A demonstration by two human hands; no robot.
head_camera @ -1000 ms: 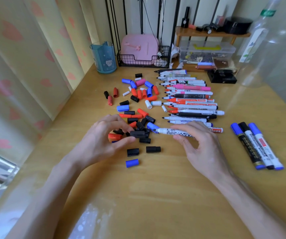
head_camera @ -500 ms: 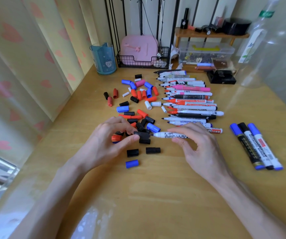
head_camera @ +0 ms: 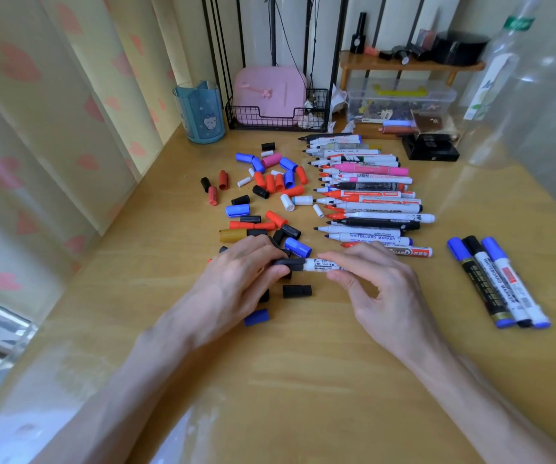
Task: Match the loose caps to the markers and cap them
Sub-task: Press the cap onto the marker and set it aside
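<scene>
Loose caps (head_camera: 269,192) are scattered mid-worktop (head_camera: 303,380), with uncapped markers (head_camera: 370,202) lined up just right of them. Three capped markers (head_camera: 490,279) are laid well off to the right. A cup (head_camera: 199,112) and wire basket (head_camera: 259,120) are parked at the back. Just in front of the caps, one marker (head_camera: 320,264) is held by the right hand (head_camera: 380,289), with a cap (head_camera: 290,263) at its left end held by the left hand (head_camera: 236,283).

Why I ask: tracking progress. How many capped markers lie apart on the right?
3, side by side: left blue marker, middle black marker, right blue marker. None looks hidden.
</scene>
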